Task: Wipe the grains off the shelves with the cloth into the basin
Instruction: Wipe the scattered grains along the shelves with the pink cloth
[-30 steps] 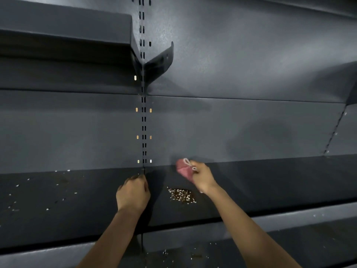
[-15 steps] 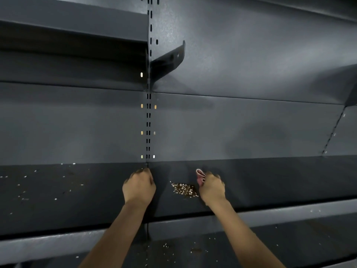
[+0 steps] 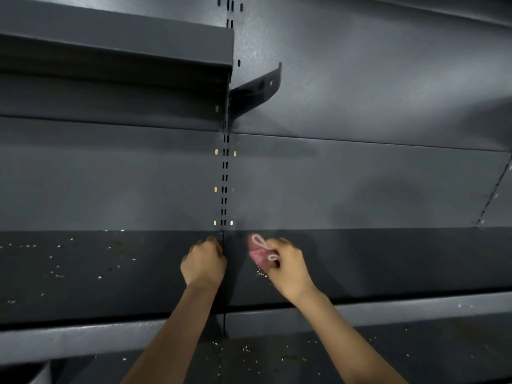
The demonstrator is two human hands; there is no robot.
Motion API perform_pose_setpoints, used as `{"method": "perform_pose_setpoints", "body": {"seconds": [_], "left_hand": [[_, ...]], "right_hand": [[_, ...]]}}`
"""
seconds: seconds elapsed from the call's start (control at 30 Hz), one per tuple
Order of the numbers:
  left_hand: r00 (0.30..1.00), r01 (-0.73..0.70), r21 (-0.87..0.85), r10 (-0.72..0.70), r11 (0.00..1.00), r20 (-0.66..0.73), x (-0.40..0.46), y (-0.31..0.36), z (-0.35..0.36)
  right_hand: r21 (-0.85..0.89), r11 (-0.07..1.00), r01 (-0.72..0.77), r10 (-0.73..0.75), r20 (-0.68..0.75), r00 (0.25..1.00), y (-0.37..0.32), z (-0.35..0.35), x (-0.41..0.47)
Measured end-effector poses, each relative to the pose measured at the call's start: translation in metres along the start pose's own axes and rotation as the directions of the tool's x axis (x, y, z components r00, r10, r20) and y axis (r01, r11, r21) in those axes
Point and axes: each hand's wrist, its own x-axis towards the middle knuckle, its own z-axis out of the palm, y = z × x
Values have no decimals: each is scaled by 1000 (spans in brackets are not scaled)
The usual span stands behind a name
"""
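Dim scene. Soft light from above brightens the back panel [image 3: 360, 87] near the bracket [image 3: 256, 90], which casts a shadow below itself. Straight edges bow toward the corners; the hands look slightly blurred.

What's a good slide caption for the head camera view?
Right hand holds pink cloth over grains on dark shelf.

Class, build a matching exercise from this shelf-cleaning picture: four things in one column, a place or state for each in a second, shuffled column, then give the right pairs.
Things
1. cloth
2. left hand
3. bracket
4. scattered grains

Places or states
A. juts from the back panel, bearing no shelf
B. pink, bunched in the right hand
C. spread over the shelf's left part
D. fist at the seam between shelf sections

Pairs: 1-B, 2-D, 3-A, 4-C
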Motion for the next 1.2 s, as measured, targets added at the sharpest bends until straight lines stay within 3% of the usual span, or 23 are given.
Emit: {"method": "perform_pose_setpoints", "body": {"seconds": [0.1, 0.17, 0.27, 0.33, 0.4, 0.47, 0.57, 0.73, 0.83, 0.9, 0.97, 1.1, 1.2], "left_hand": [[996, 77, -92, -81, 993, -39, 1, -2, -4], [993, 98, -143, -107, 985, -54, 1, -3, -5], [992, 101, -155, -111, 983, -59, 0, -4, -6], [994, 94, -137, -102, 986, -51, -1, -3, -7], [995, 87, -117, -92, 989, -41, -2, -2, -7], [995, 88, -116, -93, 989, -38, -2, -1, -7], [995, 90, -130, -95, 987, -37, -2, -1, -8], [995, 85, -129, -90, 988, -36, -4, -1, -7], [993, 112, -140, -115, 984, -18, -4, 1, -7], [994, 106, -136, -109, 985, -12, -5, 2, -7], [996, 83, -126, -85, 989, -11, -6, 2, -5], [1000, 9, -84, -7, 996, 19, -5, 4, -2], [997, -50, -53, 53, 997, 56, -1, 10, 2]], "right_hand": [[-9, 977, 214, -207, 223, 953, -13, 15, -16], [-29, 961, 277, -254, 317, 914, -12, 24, -20], [-98, 946, 309, -253, 371, 893, -10, 18, -12], [-233, 897, 376, -275, 372, 887, -9, 14, -5], [-306, 875, 376, -273, 331, 903, -10, 11, 0], [-224, 894, 387, -314, 302, 900, -11, 11, -3], [-161, 889, 429, -334, 413, 847, -12, 15, -14], [-164, 961, 223, -168, 294, 941, 1, 6, 3], [-73, 969, 238, -186, 424, 886, -3, 3, 5], [-105, 953, 285, -203, 479, 854, -2, 7, 1], [-154, 955, 253, -166, 429, 888, 1, 7, 4], [-4, 996, 84, -83, 153, 985, 5, -15, 20], [-9, 994, -110, 109, -56, 992, 27, -32, 38]]}}
